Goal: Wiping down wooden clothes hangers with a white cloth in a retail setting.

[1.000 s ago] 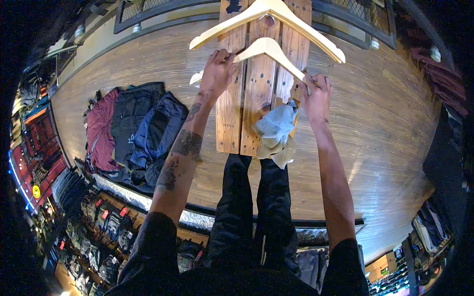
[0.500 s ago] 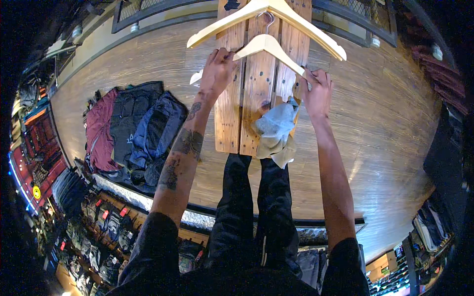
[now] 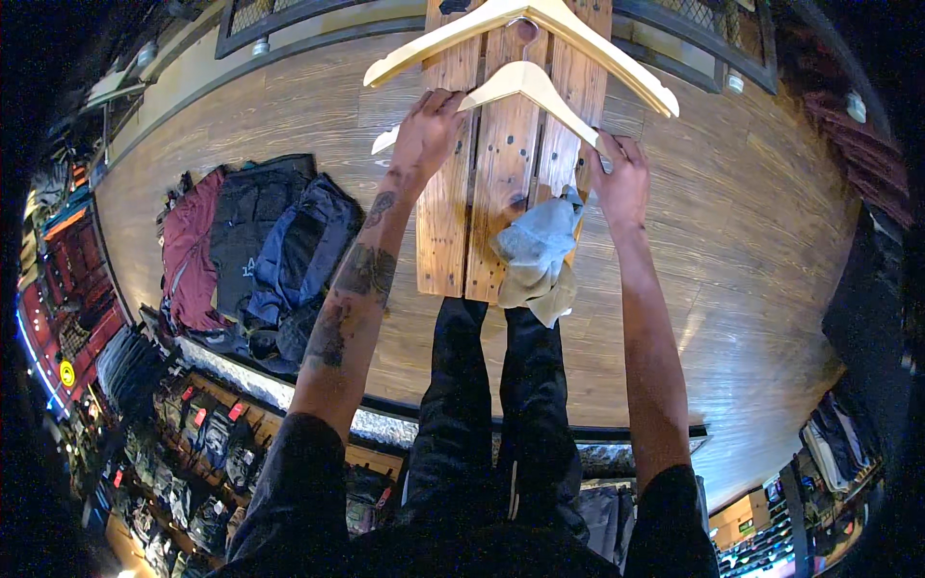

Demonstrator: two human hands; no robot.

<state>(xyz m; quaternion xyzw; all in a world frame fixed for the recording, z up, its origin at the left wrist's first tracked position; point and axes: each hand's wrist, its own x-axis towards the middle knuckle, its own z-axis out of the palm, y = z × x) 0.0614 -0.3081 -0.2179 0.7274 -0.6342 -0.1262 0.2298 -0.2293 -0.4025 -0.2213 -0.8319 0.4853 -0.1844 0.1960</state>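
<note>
A pale wooden hanger (image 3: pixel 525 85) lies on a narrow wooden plank bench (image 3: pixel 501 183). My left hand (image 3: pixel 427 135) is closed over the hanger's left arm. My right hand (image 3: pixel 620 181) grips the tip of its right arm. A larger pale wooden hanger (image 3: pixel 578 34) lies just beyond it on the bench. A crumpled grey and beige cloth (image 3: pixel 535 258) sits on the bench's near right part, just left of my right hand.
A pile of folded garments, maroon (image 3: pixel 188 249), black (image 3: pixel 246 226) and navy (image 3: pixel 299 255), lies on the wooden floor to my left. A railing (image 3: pixel 289 29) runs along the far side. Racks of bags (image 3: pixel 193 453) stand low at the left.
</note>
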